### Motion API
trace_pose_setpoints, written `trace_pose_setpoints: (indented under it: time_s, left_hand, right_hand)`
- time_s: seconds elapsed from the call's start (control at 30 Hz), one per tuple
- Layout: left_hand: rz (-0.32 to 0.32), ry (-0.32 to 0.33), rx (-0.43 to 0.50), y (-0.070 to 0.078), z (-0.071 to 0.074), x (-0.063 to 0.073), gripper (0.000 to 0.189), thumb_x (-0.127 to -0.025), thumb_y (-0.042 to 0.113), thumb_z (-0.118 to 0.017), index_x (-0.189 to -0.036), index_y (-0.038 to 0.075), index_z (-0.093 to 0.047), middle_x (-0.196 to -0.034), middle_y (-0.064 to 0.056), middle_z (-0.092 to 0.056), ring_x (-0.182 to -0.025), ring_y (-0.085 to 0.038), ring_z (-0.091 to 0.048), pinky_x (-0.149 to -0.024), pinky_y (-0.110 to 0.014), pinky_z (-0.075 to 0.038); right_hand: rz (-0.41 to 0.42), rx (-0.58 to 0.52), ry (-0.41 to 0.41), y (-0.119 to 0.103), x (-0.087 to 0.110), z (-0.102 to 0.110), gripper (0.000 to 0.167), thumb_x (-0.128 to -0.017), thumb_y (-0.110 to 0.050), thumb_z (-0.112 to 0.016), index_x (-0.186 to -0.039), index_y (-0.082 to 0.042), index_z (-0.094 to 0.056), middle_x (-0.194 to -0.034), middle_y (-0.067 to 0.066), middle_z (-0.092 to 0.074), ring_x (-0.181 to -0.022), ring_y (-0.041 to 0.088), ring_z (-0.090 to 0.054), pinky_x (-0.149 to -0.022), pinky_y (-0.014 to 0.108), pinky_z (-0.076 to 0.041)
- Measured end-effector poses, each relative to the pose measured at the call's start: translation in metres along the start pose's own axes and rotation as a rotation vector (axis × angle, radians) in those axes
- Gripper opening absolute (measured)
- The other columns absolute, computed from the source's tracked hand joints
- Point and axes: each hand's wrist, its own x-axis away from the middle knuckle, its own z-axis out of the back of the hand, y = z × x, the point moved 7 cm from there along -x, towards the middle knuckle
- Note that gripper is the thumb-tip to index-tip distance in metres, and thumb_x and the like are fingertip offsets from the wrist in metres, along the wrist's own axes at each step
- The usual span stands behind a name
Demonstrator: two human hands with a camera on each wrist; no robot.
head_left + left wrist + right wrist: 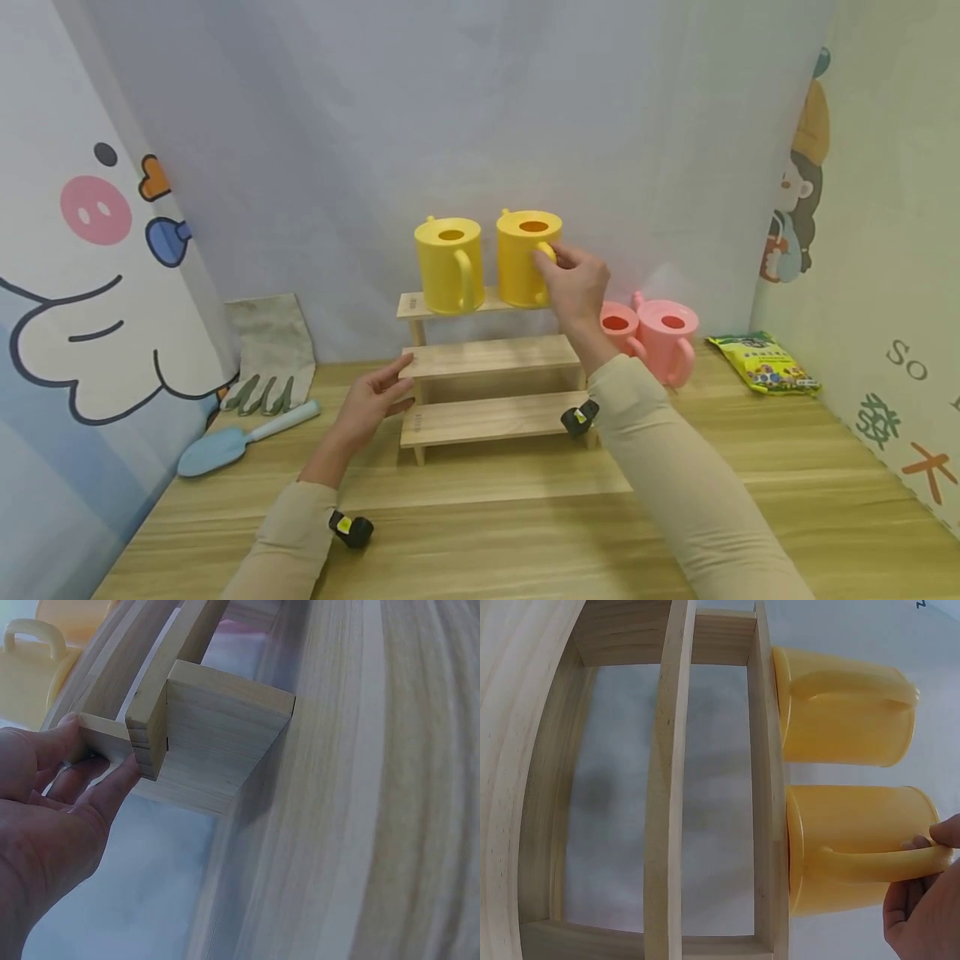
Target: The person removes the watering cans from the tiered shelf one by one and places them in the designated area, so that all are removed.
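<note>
A wooden three-tier stand stands at the middle of the table. My left hand holds the left end of its middle tier, with the thumb and fingers around the plank's end in the left wrist view. On the top tier, at the right, is a yellow watering can; the fingers of my right hand grip its handle. A second yellow watering can sits to its left on the same tier, with a small gap between the two.
Two pink watering cans, a larger one and a partly hidden one, stand right of the stand. Farther right lies a yellow-green packet. At the left are a grey-green glove and a light blue trowel. Curtains enclose the table.
</note>
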Motion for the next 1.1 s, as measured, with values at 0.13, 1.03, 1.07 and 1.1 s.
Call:
trace_pose_setpoints:
  time_s: [0.13,1.03,1.07,1.1]
  left_hand:
    - [0.001,-0.002,-0.001,-0.0004,-0.0013,-0.0012,0.054,-0.104,0.012,-0.057,-0.154,0.005,-0.038,-0.162,-0.013,-0.025,-0.147,-0.034,-0.025,-0.103,-0.043,-0.049]
    - [0.015,0.004,0.015,-0.0001,-0.0002,-0.0010,0.054,-0.104,0.011,-0.056,-0.154,0.003,-0.037,-0.162,-0.016,-0.024,-0.145,-0.035,-0.027,-0.103,-0.044,-0.049]
    - [0.014,0.003,0.013,-0.0002,-0.0003,-0.0010,0.054,-0.104,0.011,-0.056,-0.154,0.003,-0.037,-0.162,-0.016,-0.024,-0.145,-0.035,-0.027,-0.103,-0.044,-0.049]
    - [0.014,0.001,0.012,-0.0004,-0.0003,-0.0011,0.054,-0.104,0.011,-0.056,-0.154,0.003,-0.037,-0.162,-0.016,-0.024,-0.146,-0.035,-0.027,-0.103,-0.044,-0.049]
  right_hand:
    - [-0.018,-0.021,0.021,0.0043,-0.0015,0.0037,0.032,-0.088,-0.023,-0.078,-0.114,-0.004,-0.077,-0.103,0.013,-0.075,-0.090,0.025,-0.072,-0.079,0.035,-0.062]
    - [-0.080,-0.047,-0.002,0.0083,-0.0067,0.0063,0.027,-0.086,-0.021,-0.078,-0.100,0.002,-0.076,-0.092,0.014,-0.073,-0.081,0.022,-0.069,-0.075,0.032,-0.063]
    - [-0.083,-0.051,-0.001,0.0088,-0.0061,0.0069,0.028,-0.086,-0.021,-0.079,-0.100,0.002,-0.076,-0.092,0.014,-0.073,-0.081,0.022,-0.069,-0.074,0.031,-0.062]
    - [-0.086,-0.054,-0.001,0.0091,-0.0054,0.0077,0.028,-0.086,-0.022,-0.079,-0.101,0.002,-0.075,-0.092,0.014,-0.073,-0.081,0.022,-0.069,-0.074,0.031,-0.062]
